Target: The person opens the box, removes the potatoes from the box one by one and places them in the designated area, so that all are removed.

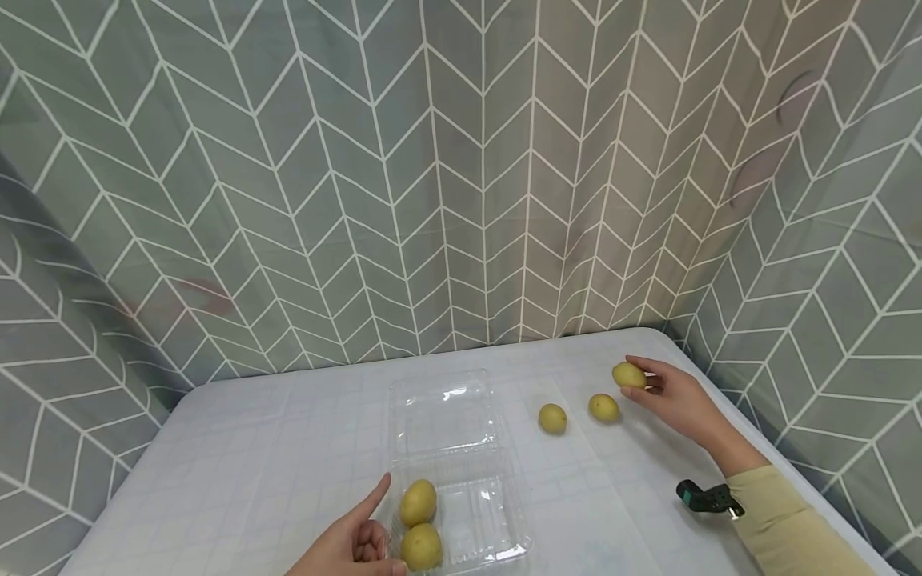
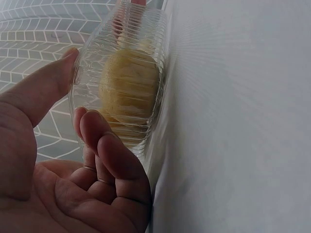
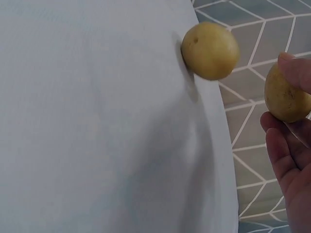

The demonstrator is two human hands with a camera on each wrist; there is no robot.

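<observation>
My right hand (image 1: 673, 398) pinches a small yellow potato (image 1: 629, 375) between thumb and fingertips, raised above the table's right side. In the right wrist view the held potato (image 3: 287, 94) sits at the right edge. Two more potatoes lie nearby, the closer potato (image 1: 603, 408) just left of the hand and another potato (image 1: 552, 418) further left. An opened clear plastic clamshell box (image 1: 479, 520) stands at the front middle, two potatoes (image 1: 418, 502) along its left side. My left hand (image 1: 353, 536) grips that side, thumb (image 2: 65, 73) at the rim, several fingers curled against the ribbed wall.
The clear lid (image 1: 442, 412) lies folded back behind the box. A white cloth covers the table (image 1: 252, 456), whose right edge runs beside the right arm. Patterned curtains (image 1: 461, 176) hang behind and at both sides. A black strapped device (image 1: 709, 498) is on the right wrist.
</observation>
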